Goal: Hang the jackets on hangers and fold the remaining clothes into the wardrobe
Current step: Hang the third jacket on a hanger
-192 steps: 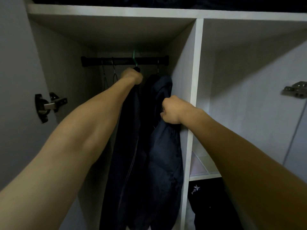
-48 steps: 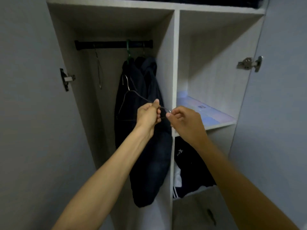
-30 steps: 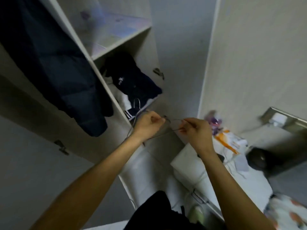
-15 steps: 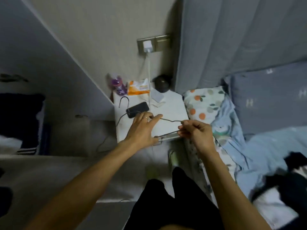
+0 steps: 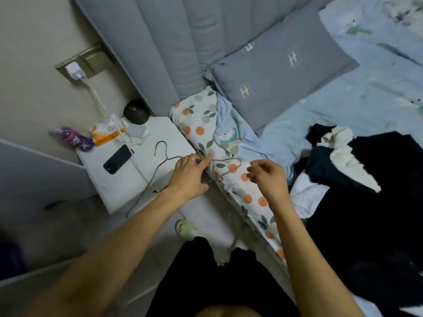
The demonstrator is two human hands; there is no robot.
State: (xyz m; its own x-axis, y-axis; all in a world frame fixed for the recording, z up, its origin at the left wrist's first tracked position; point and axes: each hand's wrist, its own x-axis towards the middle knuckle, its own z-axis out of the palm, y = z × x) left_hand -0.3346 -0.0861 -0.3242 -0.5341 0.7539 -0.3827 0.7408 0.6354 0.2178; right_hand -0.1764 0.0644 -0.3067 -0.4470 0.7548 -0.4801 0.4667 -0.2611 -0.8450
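I stand beside the bed, holding a thin wire hanger (image 5: pixel 160 170). My left hand (image 5: pixel 188 177) grips it around its middle, with the hook pointing up over the nightstand. My right hand (image 5: pixel 267 177) hovers just right of the hanger's end with loosely curled fingers and holds nothing. A heap of dark clothes (image 5: pixel 377 202) lies on the bed to the right. A dark garment with a cream lining (image 5: pixel 343 154) is on top of the heap.
A white nightstand (image 5: pixel 119 188) carries a phone (image 5: pixel 117 159), a tissue pack (image 5: pixel 106 133), a purple bottle (image 5: pixel 73 138) and a charger cable. A grey pillow (image 5: pixel 281 67) leans on the padded headboard. Light slippers (image 5: pixel 186 228) sit on the floor by the floral sheet (image 5: pixel 229 179).
I have turned from the wardrobe to the bed, carrying the wire hanger. My right hand, which pinched the hanger's end, has let go; my left hand still holds it.
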